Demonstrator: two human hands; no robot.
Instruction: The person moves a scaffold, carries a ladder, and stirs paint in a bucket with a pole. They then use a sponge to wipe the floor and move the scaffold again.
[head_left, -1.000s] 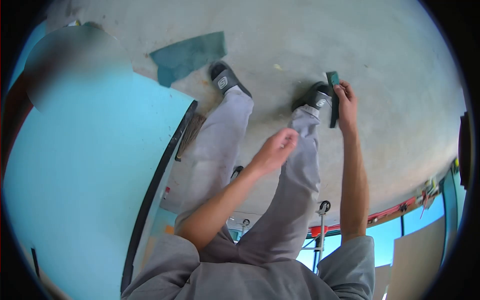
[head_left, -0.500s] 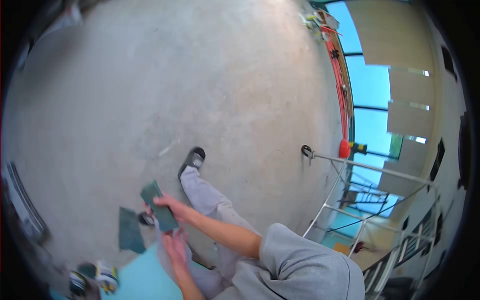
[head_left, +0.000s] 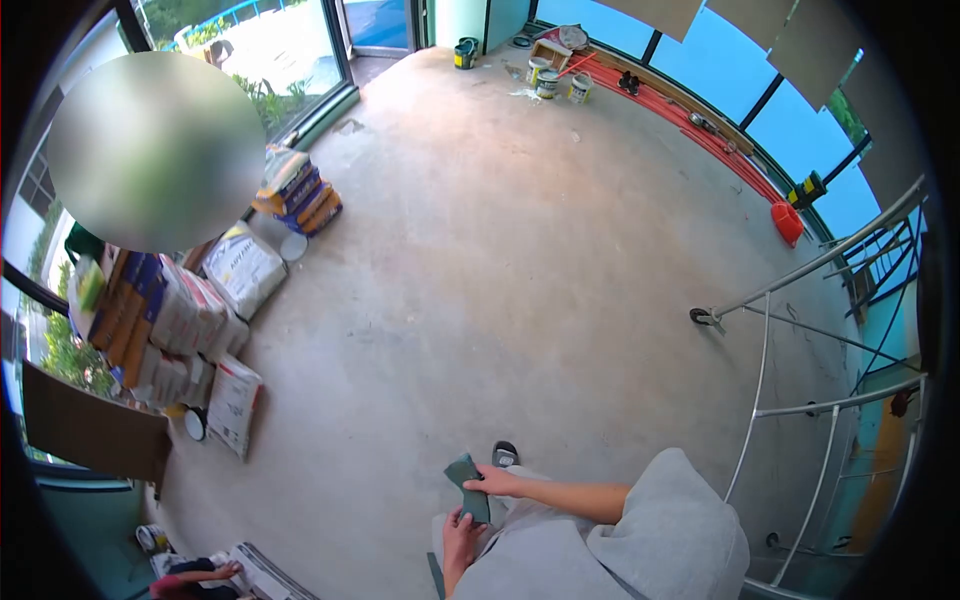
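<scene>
A dark green sheet [head_left: 470, 490], which looks like sandpaper, is held between my two hands in front of my lap. My right hand [head_left: 492, 481] pinches its upper part, thumb on top. At the lower end, the fingers of my left hand [head_left: 460, 535] close on the same sheet. Another dark green piece [head_left: 435, 575] lies beside my left forearm, partly cut off by the view. Beyond the held sheet my foot in a dark sandal [head_left: 506, 455] rests on the concrete floor.
Metal scaffolding [head_left: 765, 400] on a caster wheel [head_left: 703, 316] stands at right. Stacked bags [head_left: 190, 310] line the left side. Buckets [head_left: 547, 83] and red pipes [head_left: 690, 130] lie along the far windows. At lower left another person's hand [head_left: 228, 570] shows.
My view has lifted and turned, bringing the bags, windows and another person into sight. Both hands stay on the green sheet; the lower hand has closed from spread fingers onto it.
</scene>
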